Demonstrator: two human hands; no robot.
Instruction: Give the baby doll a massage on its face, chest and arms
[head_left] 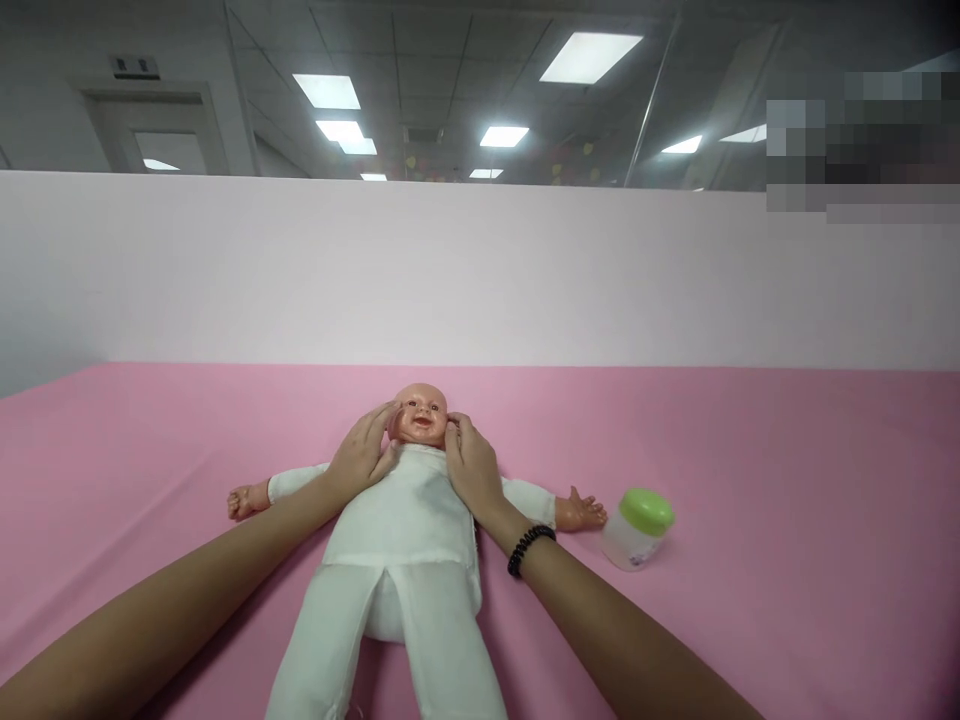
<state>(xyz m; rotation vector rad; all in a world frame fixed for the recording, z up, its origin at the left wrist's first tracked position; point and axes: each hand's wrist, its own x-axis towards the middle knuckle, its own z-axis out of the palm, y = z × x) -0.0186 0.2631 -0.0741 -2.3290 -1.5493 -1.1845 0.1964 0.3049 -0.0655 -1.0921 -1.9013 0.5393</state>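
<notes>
Doll (409, 520) on pink worktop (750, 450) — my left hand (365, 450), right hand (470, 465) at its head, fingers open, seemingly touching cheeks.

Open-plan office, grid ceiling tiles (427, 60), recessed light panels (590, 55), glass partition (675, 110), white divider wall (480, 270)

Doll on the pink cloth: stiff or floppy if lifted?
Probably floppy: the doll has a cloth-looking body and limp, creased legs. Its head looks like hard plastic, so likely top-heavy and apt to loll. The fabric should grip rather than slip.
</notes>
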